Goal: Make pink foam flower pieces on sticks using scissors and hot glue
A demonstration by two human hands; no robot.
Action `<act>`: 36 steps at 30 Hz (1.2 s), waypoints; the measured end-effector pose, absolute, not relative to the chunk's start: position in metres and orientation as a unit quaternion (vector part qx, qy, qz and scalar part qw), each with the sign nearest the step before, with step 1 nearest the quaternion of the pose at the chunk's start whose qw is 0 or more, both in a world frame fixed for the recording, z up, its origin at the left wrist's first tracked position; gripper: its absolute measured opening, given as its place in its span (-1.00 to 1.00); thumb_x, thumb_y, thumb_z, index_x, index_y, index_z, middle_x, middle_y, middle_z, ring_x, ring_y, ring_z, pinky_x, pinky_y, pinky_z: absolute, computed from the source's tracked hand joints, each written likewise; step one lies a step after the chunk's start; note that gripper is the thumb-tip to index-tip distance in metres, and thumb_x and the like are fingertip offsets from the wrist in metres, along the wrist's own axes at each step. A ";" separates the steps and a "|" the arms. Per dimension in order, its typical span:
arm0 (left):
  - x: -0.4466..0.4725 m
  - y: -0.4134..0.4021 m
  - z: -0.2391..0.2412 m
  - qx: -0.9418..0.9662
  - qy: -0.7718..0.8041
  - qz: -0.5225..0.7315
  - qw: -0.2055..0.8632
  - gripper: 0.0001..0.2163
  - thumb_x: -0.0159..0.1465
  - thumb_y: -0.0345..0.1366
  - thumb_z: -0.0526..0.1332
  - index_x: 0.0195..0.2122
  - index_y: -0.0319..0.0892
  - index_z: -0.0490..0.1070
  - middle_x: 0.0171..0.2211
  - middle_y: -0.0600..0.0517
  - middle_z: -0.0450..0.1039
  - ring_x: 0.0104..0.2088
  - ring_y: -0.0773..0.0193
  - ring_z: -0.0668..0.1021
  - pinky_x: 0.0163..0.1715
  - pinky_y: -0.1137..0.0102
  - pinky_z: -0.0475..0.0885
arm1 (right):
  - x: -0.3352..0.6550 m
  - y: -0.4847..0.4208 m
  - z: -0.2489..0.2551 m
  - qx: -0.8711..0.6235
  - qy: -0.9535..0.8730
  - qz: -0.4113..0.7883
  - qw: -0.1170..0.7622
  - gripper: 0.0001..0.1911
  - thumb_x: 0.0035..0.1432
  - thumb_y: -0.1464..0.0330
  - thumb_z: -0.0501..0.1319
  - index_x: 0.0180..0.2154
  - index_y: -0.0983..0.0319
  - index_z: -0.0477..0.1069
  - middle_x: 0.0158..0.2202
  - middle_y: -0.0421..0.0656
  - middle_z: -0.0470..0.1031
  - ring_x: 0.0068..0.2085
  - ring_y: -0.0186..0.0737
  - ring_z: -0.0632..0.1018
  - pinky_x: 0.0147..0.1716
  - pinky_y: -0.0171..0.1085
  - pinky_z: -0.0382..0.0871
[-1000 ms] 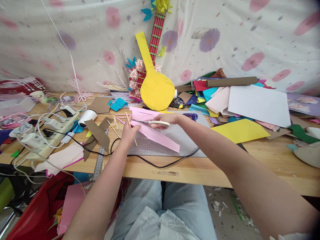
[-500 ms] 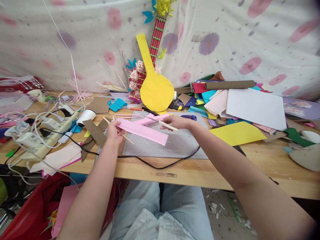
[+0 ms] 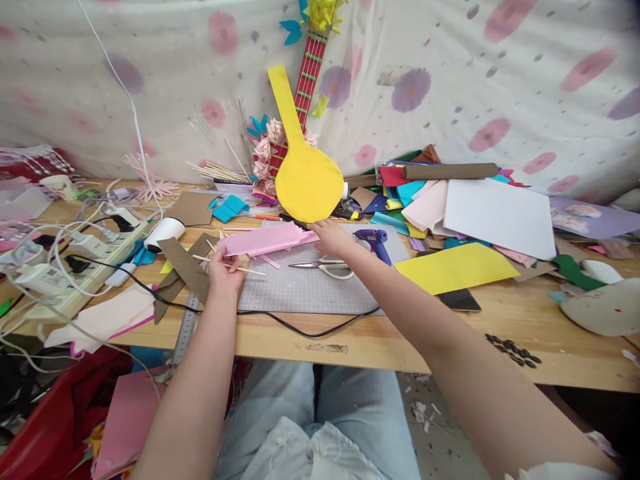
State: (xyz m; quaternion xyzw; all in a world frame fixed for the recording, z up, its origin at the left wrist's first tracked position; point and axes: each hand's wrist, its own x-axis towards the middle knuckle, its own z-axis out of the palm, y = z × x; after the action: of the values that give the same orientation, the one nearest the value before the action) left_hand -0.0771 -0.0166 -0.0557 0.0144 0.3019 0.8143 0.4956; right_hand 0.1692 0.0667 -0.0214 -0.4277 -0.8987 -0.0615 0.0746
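My left hand (image 3: 223, 269) pinches the left end of a long pink foam strip (image 3: 265, 240) together with a thin wooden stick (image 3: 240, 268). My right hand (image 3: 330, 235) grips the strip's right end, and the strip hangs level just above the grey cutting mat (image 3: 310, 287). A pair of white-handled scissors (image 3: 325, 266) lies loose on the mat, right below my right wrist. A blue glue gun (image 3: 376, 241) rests just right of that hand.
A yellow foam guitar shape (image 3: 305, 173) leans at the back. Coloured sheets (image 3: 495, 213) pile up at the right, with a yellow sheet (image 3: 455, 267) in front. A power strip with plugs (image 3: 65, 267), brown card pieces (image 3: 185, 263) and a black cable (image 3: 300, 327) lie left and front.
My right hand has put the scissors down on the mat and taken the strip's right end. The pink strip has moved back and turned level between both hands.
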 end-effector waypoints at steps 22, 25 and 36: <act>-0.050 -0.002 -0.053 0.113 0.392 0.794 0.451 -0.82 -0.06 -0.57 0.19 -0.50 -0.21 0.22 -0.62 0.20 0.25 -0.73 0.59 0.22 -0.84 0.65 -0.12 | 0.266 0.093 0.058 -0.637 -0.747 -0.085 0.170 -0.34 -0.13 0.17 0.26 0.00 0.35 0.25 -0.06 0.13 0.32 -0.04 0.04 0.31 -0.16 -0.08 0.20; -0.035 0.003 -0.045 0.143 0.409 0.784 0.445 -0.80 -0.09 -0.55 0.22 -0.51 -0.21 0.21 -0.60 0.19 0.27 -0.71 0.59 0.25 -0.82 0.64 -0.12 | 0.228 0.070 0.044 -0.512 -0.828 0.129 0.187 -0.55 0.01 0.13 0.14 -0.09 0.24 0.32 -0.17 -0.07 0.43 -0.21 -0.24 0.43 -0.25 -0.27 0.26; -0.012 0.005 -0.036 0.202 0.414 0.674 0.578 -0.87 -0.01 -0.45 0.23 -0.44 -0.25 0.29 -0.45 0.00 0.41 -0.47 0.42 0.50 -0.82 0.63 -0.16 | 0.151 0.040 -0.042 -0.501 -0.749 0.310 0.303 -0.86 -0.03 0.33 0.13 -0.41 0.26 0.36 -0.41 -0.21 0.44 -0.41 -0.35 0.41 -0.43 -0.38 0.22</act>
State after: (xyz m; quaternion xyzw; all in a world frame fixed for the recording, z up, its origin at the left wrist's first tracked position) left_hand -0.0118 0.0054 -0.0359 0.2021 0.4144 0.6735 0.5777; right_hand 0.1512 0.0397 -0.0424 -0.5012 -0.7487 0.3104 0.3030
